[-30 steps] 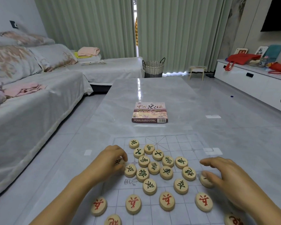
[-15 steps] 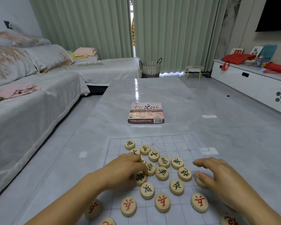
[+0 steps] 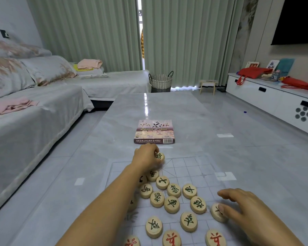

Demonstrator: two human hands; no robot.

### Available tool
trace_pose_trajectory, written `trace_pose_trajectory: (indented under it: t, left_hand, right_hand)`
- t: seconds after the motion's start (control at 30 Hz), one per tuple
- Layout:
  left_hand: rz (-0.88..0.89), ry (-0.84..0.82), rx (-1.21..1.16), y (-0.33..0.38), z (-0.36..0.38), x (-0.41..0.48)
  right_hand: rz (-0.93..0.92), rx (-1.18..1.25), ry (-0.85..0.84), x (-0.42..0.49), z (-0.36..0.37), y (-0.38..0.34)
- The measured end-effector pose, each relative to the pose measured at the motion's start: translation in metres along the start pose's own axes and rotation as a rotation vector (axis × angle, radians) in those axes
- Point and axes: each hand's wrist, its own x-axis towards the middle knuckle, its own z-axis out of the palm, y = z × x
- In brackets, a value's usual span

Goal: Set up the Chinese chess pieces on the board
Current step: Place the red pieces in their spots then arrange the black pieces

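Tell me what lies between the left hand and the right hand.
Head view: a cluster of green-lettered pieces lies on the board between the left hand, holding one piece, and the right hand.

Soft daylight through the curtain gap (image 3: 140, 23) glares on the table (image 3: 146, 103); edges bow.

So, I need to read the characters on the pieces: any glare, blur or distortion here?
Head view: a glare streak runs down the table toward the box; the left hand and its held piece look slightly soft; the curtains lean at the wide-angle edges; the middle pieces read sharp.
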Motion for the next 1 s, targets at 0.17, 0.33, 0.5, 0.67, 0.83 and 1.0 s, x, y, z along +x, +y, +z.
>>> trace_pose_trajectory:
  t: [0.17, 0.33, 0.5, 0.67, 0.83, 1.0]
  left_hand:
    - [-0.044, -0.073, -0.128, -0.006, 0.011, 0.008]
    - [-0.074, -0.047, -0.156, -0.006, 0.015, 0.009]
    - [-0.098, -0.065, -0.153, -0.003, 0.016, 0.012]
    - [-0.100, -0.060, -0.152, -0.004, 0.017, 0.013]
    - [-0.089, -0.088, -0.173, -0.007, 0.017, 0.015]
    - [-0.073, -0.105, -0.180, -0.010, 0.017, 0.016]
  right_hand:
    - [0.043, -0.032, 0.019, 0.003, 0.003, 0.010]
    - [0.035, -0.038, 0.007, 0.004, 0.008, 0.008]
    - [0.042, -0.038, -0.013, 0.005, 0.007, 0.007]
    - [0.039, -0.038, -0.039, 0.005, 0.009, 0.007]
    - [0.049, -0.021, -0.054, 0.006, 0.007, 0.006]
    - [0.042, -0.031, -0.053, 0.006, 0.007, 0.006]
